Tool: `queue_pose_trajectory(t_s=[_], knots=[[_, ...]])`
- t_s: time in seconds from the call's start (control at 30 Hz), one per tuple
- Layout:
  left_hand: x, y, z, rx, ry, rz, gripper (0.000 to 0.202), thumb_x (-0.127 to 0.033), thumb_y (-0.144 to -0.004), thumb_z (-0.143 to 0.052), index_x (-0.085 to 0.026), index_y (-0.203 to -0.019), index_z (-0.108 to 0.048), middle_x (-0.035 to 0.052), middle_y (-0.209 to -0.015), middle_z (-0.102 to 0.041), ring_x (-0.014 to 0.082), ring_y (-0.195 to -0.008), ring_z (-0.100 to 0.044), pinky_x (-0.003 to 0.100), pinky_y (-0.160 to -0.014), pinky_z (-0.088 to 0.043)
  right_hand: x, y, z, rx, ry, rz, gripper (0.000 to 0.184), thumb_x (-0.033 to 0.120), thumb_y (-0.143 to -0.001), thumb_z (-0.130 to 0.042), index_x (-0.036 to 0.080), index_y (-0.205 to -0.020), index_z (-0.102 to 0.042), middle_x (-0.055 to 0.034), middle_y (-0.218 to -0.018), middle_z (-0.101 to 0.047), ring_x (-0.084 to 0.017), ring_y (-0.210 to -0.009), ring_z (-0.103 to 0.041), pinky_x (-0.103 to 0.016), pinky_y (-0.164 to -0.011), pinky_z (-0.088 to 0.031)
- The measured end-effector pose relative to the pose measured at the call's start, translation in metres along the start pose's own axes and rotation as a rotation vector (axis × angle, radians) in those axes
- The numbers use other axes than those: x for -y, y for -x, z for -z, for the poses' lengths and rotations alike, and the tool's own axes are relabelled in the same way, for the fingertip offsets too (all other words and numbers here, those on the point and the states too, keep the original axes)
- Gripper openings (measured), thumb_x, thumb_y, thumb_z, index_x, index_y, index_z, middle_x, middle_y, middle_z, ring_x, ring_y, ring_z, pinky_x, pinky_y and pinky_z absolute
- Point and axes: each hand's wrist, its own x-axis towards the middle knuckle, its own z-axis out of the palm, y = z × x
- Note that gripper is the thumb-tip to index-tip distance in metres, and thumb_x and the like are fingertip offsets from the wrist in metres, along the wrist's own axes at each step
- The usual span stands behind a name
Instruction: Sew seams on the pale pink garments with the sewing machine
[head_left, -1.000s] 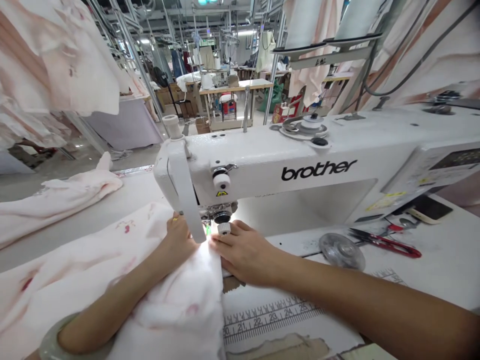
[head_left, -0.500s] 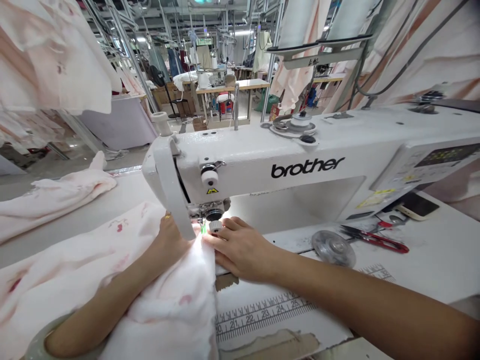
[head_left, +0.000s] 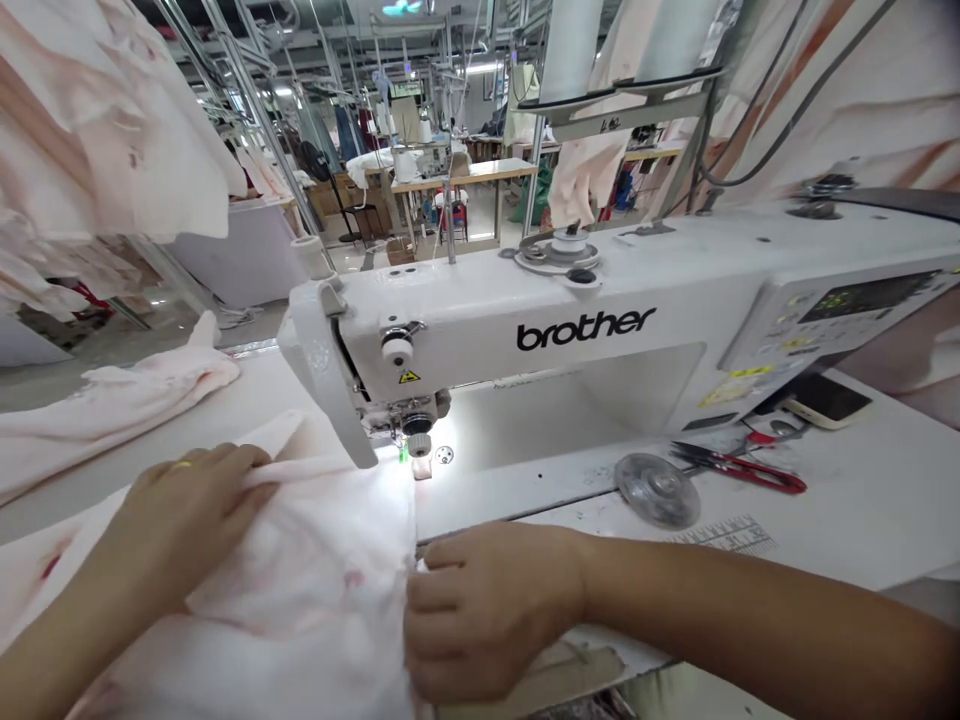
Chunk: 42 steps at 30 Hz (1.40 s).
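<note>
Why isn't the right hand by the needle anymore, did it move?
Yes. The right hand pulled back from the needle toward the person, gripping the cloth edge.

Soft matt pink cloth [head_left: 300, 590] lies beside the glossy white-enamelled sewing machine [head_left: 525, 310].

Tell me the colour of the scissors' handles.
Red, on the scissors; the head view shows them best.

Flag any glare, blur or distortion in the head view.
Head view: the needle lamp blows out the pink fabric beside the sewing machine; wide-angle bending curves the machine arm and ceiling rails; both hands, left hand and right hand, look sharp; hanging garments slightly soft.
</note>
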Motion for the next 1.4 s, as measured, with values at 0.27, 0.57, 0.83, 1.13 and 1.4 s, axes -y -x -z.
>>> queue_pose_trajectory(t_s=[0.27, 0.57, 0.83, 1.13, 1.4], knots=[[-0.061, 0.037, -0.008, -0.029, 0.239, -0.631, 0.043, -0.032, -0.090, -0.054, -0.027, -0.132, -0.048, 0.0063, -0.117, -0.064, 0.0247, -0.109, -0.058, 0.037, -0.092, -0.048, 0.015, -0.008, -0.007, 0.058, 0.077, 0.094, 0.018, 0.023, -0.095, -0.055, 0.015, -0.087, -0.069, -0.0081, -0.084, -0.062, -0.021, -0.077, -0.059, -0.032, -0.068, -0.048], [-0.067, 0.033, -0.014, 0.023, 0.337, -0.598, 0.025, -0.014, -0.090, -0.045, -0.024, -0.107, -0.061, 0.0050, -0.093, -0.065, 0.0194, -0.087, -0.061, 0.031, -0.074, -0.051, 0.008, -0.003, -0.012, -0.154, 0.009, -0.038, 0.020, 0.012, -0.088, -0.057, 0.017, -0.068, -0.056, 0.0024, -0.064, -0.049, -0.014, -0.061, -0.053, -0.025, -0.053, -0.041], [-0.071, 0.034, -0.029, -0.005, 0.282, -0.737, 0.034, -0.016, -0.091, -0.049, -0.025, -0.123, -0.056, 0.0063, -0.130, -0.063, 0.0191, -0.125, -0.055, 0.037, -0.110, -0.039, 0.009, 0.000, -0.016, -0.130, 0.005, -0.056, 0.027, 0.018, -0.091, -0.060, 0.019, -0.065, -0.051, 0.0042, -0.060, -0.044, -0.014, -0.058, -0.049, -0.027, -0.052, -0.039], [-0.068, -0.001, -0.042, 0.022, 0.369, -0.668, 0.031, -0.013, -0.094, -0.043, -0.022, -0.117, -0.060, 0.0088, -0.131, -0.061, 0.0211, -0.122, -0.056, 0.042, -0.109, -0.041, -0.005, 0.007, -0.007, 0.161, 0.055, -0.228, 0.019, 0.010, -0.097, -0.052, 0.016, -0.080, -0.056, 0.0002, -0.074, -0.054, -0.015, -0.070, -0.052, -0.028, -0.059, -0.040], [-0.070, 0.004, -0.018, 0.049, 0.240, -0.672, 0.040, -0.031, -0.093, -0.050, -0.025, -0.132, -0.048, 0.0076, -0.133, -0.059, 0.0256, -0.124, -0.053, 0.045, -0.107, -0.039, -0.009, 0.006, -0.006, 0.059, 0.087, -0.112, 0.023, 0.012, -0.102, -0.048, 0.012, -0.086, -0.063, -0.0032, -0.079, -0.056, -0.019, -0.077, -0.054, -0.031, -0.069, -0.043]])
